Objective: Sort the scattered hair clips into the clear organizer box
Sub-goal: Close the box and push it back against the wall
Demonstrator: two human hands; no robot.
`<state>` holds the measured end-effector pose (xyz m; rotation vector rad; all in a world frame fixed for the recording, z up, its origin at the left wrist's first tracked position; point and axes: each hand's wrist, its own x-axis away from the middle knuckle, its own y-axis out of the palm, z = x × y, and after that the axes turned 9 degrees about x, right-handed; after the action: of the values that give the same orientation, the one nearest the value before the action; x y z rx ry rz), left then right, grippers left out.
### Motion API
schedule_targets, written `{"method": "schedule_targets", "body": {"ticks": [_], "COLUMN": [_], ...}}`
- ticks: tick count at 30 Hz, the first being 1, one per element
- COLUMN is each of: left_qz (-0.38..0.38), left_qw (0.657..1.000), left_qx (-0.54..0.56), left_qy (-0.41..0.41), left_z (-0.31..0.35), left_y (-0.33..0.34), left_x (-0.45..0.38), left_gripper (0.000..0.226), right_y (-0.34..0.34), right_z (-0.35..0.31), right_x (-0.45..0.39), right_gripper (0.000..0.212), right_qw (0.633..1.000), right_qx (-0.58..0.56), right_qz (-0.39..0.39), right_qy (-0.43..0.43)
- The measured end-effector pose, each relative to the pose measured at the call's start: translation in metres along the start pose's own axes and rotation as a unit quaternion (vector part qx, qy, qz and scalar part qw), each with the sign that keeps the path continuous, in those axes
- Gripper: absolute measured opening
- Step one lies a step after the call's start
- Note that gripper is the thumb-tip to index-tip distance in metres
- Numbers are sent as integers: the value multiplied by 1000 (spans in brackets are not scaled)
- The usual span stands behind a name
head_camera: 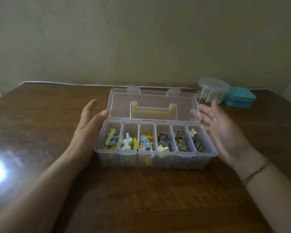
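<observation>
Clips (148,142) sorted in box (155,159). Left hand (89,125), right hand (225,130) flank it, fingers straight, empty. Advise: take lid (154,98) by both ends, fold forward evenly, press latches.

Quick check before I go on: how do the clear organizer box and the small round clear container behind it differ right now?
The organizer box is long, rectangular and split into six compartments; the round container is smaller and undivided as far as shows. The box's lid stands open, the round container's is on. The box sits between both hands; the container sits back right beside a teal case. Both are clear plastic holding small items.
</observation>
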<state>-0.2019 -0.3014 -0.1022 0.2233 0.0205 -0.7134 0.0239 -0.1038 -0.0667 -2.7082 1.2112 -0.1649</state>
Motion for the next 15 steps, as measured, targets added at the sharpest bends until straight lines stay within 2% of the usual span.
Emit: {"method": "schedule_targets", "body": {"ticks": [2,4,7,9,11,13,15], "left_qz": [-4,-26,-68,-94,-137,-198,-240], "left_qw": [997,988,981,984,973,934,889], "left_qx": [79,144,173,104,-39,-189,-296], "left_qy": [17,40,64,108,184,231,254], "left_z": [4,11,18,21,24,27,29], "left_y": [1,0,-6,-10,-13,-14,-14], "left_x": [-1,-1,2,4,6,11,16], "left_gripper": [82,68,51,44,35,31,35], "right_y": [-8,-16,-23,-26,-29,-31,-29], "right_z": [-2,-3,-6,-8,-10,-11,-13], "right_x": [-1,2,7,11,14,16,20], "right_gripper": [74,70,63,62,50,37,37], "right_qw": [995,989,988,969,925,888,876], "right_qx": [-97,-132,-27,104,261,355,374], "right_qz": [2,0,11,-20,-75,-123,-174], "right_qy": [-31,-70,-150,-222,-266,-265,-250]}}
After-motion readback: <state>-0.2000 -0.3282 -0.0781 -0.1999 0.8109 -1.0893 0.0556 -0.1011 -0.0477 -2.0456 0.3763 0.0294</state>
